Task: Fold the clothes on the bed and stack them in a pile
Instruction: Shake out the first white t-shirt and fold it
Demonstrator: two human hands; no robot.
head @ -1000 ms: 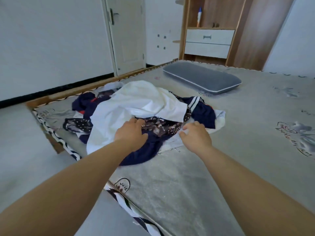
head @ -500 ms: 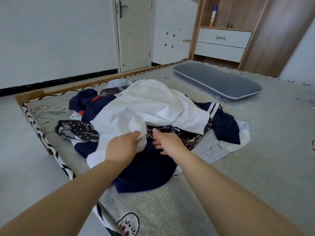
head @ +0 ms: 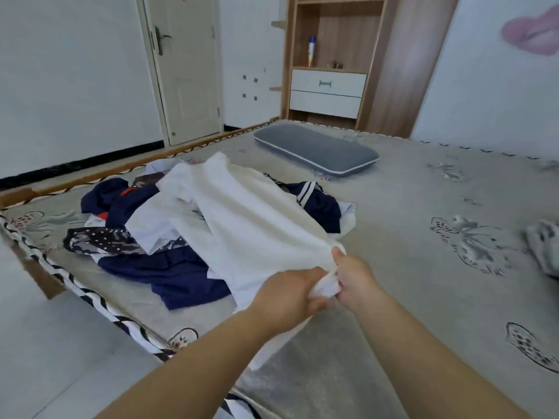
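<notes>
White cloth garment (head: 254,225) being gripped by two bare hands above a bed (head: 408,237)

The left hand (head: 287,293) and the right hand (head: 355,279) are sitting close together, each with fingers curled and clamped on a bunched edge of the white garment, which is stretching away from them over a heap of clothes (head: 157,237). The heap is lying on the near left part of the bed, made up of navy pieces, a dark patterned piece and pale ones, all unfolded. A grey pillow (head: 317,149) is lying well apart at the far side of the grey patterned bed. Another crumpled pale cloth (head: 544,249) is lying at the right edge. Behind the bed a wooden shelf unit (head: 329,55) with white drawers is standing beside a pale door (head: 184,71)
</notes>
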